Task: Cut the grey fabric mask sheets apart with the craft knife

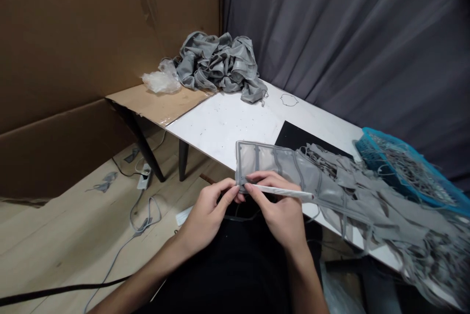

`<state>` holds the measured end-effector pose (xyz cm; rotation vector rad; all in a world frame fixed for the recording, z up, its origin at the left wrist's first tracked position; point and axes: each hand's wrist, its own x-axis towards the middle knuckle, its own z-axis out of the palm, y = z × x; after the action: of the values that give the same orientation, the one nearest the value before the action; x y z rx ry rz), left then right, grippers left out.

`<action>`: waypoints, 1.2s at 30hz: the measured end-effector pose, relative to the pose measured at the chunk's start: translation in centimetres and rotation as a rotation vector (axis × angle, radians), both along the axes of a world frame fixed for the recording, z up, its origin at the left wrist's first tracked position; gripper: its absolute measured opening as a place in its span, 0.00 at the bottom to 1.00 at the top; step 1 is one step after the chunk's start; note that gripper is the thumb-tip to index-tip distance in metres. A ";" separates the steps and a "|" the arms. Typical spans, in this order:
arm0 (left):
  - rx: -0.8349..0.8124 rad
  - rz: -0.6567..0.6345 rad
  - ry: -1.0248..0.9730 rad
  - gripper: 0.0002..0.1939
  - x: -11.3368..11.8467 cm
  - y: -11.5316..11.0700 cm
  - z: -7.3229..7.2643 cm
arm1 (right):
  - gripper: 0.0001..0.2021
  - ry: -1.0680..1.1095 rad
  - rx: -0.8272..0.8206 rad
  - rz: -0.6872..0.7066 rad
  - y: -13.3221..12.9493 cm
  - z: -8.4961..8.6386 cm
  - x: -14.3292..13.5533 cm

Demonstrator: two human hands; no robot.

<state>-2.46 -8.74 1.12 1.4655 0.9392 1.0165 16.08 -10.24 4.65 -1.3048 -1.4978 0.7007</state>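
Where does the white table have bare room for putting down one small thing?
The widest bare patch of the white table, small specks apart, lies between the grey fabric heap, the grey panel and the black sheet. A narrower strip runs between that sheet and the curtain. The right end is crowded with grey scraps and the blue basket.
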 end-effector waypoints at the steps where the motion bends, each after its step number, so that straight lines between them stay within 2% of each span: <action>1: -0.001 0.007 0.016 0.18 -0.1 0.0 0.0 | 0.10 -0.034 0.019 -0.014 -0.1 0.0 -0.1; 9: -0.002 0.012 0.091 0.19 -0.6 -0.1 0.1 | 0.12 -0.191 0.125 -0.034 -0.6 -0.1 -0.9; 16: -0.038 -0.009 -0.008 0.21 -0.3 0.2 0.6 | 0.10 -0.047 0.062 -0.017 -0.3 -0.1 -0.8; 20: -0.056 -0.033 -0.067 0.24 -0.2 0.6 0.3 | 0.10 0.066 0.015 -0.014 -0.1 -0.4 -0.9; 24: -0.105 -0.069 -0.126 0.26 -0.1 1.0 -0.1 | 0.11 0.071 0.018 -0.025 0.1 -0.6 -1.2; 30: -0.193 -0.079 -0.166 0.27 0.1 1.0 0.1 | 0.13 -0.160 0.161 -0.048 -0.2 -0.5 -1.4; 36: -0.068 0.014 -0.065 0.24 0.1 0.7 0.4 | 0.15 -0.360 0.300 -0.033 -0.5 -0.8 -2.1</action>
<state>-2.32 -8.01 1.53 1.3636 0.9294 1.0266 13.95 -10.78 3.84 -1.2614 -1.7845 0.2098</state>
